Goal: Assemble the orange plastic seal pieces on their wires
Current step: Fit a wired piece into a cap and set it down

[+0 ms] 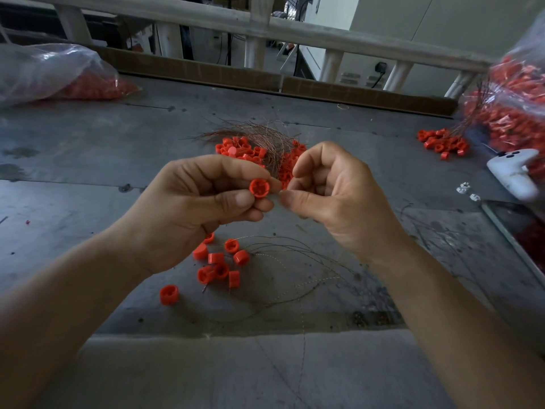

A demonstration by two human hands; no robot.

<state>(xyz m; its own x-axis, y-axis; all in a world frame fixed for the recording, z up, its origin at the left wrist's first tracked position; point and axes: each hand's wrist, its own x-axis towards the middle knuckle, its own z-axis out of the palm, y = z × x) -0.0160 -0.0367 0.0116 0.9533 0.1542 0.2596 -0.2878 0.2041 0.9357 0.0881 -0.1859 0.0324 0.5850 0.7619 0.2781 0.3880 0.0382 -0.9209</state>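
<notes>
Orange plastic: one seal piece (259, 188) is being held up above the grey table (88, 160), between the two hands. The left hand (194, 208) is gripping it, thumb (236, 199) pressing the near side and the other fingers curling round the far side, so the open ribbed face is pointing back toward the person, presumably to keep the entry hole in sight. The right hand (333, 196) is closing its thumb (295, 199) against the forefinger in a narrow pinch just beside the cap's right edge, and the remaining fingers are folding into the palm. Whatever it is pinching is too fine to make out. I am judging it to be a wire end being lined up for threading, with insertion not yet done. Directly below the hands, a small scatter of caps (219, 264) is lying with thin loose wires (295, 252) trailing off to the right, probably pieces being set down close by. One single cap (169, 294) is sitting apart, nearer the person. Behind the hands, a heap of caps (244, 149) is lying tangled under a coppery wire bundle (259, 134), likely stock being kept within easy reach. Farther right, another cluster (442, 143) is spilling beside a bulging clear bag (513, 98) of orange parts. A second bag (53, 72) is slumping at the far left. A white handheld controller (514, 172) is resting near the right edge.
</notes>
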